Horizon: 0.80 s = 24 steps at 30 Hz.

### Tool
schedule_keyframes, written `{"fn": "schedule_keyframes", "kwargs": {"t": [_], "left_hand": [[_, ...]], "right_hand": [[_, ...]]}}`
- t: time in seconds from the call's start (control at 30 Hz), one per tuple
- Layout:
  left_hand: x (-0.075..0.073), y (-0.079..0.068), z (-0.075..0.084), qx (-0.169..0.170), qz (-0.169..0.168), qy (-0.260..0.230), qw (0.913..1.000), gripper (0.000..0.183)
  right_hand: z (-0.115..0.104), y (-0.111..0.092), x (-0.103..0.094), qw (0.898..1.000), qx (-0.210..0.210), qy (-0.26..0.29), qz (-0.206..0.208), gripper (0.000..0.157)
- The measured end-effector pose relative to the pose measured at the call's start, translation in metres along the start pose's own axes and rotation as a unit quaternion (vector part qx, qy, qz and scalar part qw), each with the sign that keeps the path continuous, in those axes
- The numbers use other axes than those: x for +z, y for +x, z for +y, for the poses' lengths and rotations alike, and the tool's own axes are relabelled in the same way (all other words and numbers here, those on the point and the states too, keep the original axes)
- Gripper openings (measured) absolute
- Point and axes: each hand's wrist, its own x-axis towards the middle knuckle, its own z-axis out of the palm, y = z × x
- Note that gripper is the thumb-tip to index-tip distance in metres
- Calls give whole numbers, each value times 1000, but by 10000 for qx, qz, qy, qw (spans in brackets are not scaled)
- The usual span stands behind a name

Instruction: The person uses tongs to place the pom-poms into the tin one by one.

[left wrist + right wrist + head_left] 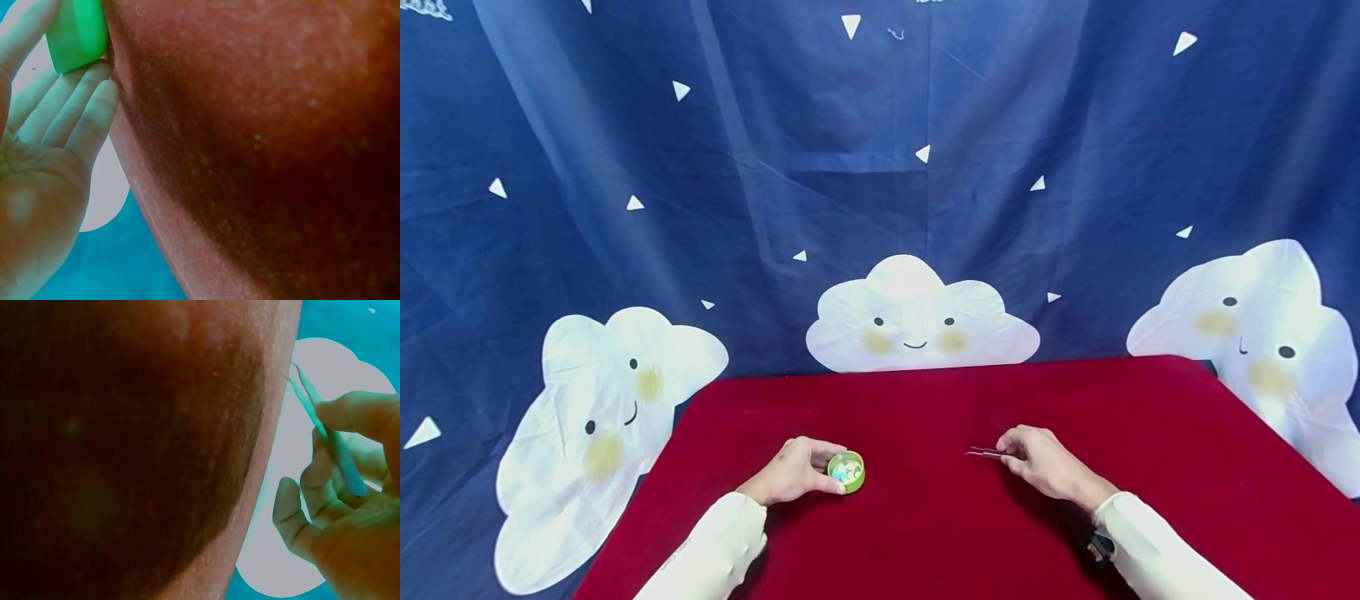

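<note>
My left hand grips a small round green container by its rim, thumb on the near side and fingers on the far side. Small pale blue, white and yellowish pieces lie inside it. In the left wrist view the green container shows only its side wall, between thumb and fingertips. To the right, my right hand pinches a pair of tweezers, whose tips point left toward the container. Seen from the right wrist, the tweezers have thin bent tips that stand apart.
A dark red cloth covers the table under both hands. Behind the table's far edge hangs a blue curtain with white clouds and small triangles. A dark watch-like band sits at the right wrist.
</note>
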Motion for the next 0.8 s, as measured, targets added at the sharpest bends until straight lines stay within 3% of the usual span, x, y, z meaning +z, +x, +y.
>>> {"fn": "schedule_keyframes", "kwargs": {"t": [0.3, 0.57, 0.7, 0.8], "left_hand": [[3, 0, 1, 230, 66, 282, 9993, 63], [6, 2, 4, 269, 22, 238, 9994, 59], [6, 1, 3, 296, -44, 300, 9991, 67], [3, -4, 3, 352, -72, 560, 9978, 77]], "right_hand": [[0, 2, 0, 9956, 552, 356, -671, 15], [5, 0, 1, 9954, 510, 381, -718, 14], [8, -1, -1, 9955, 534, 296, -724, 13], [9, -3, -7, 9960, 588, 148, -653, 23]]}}
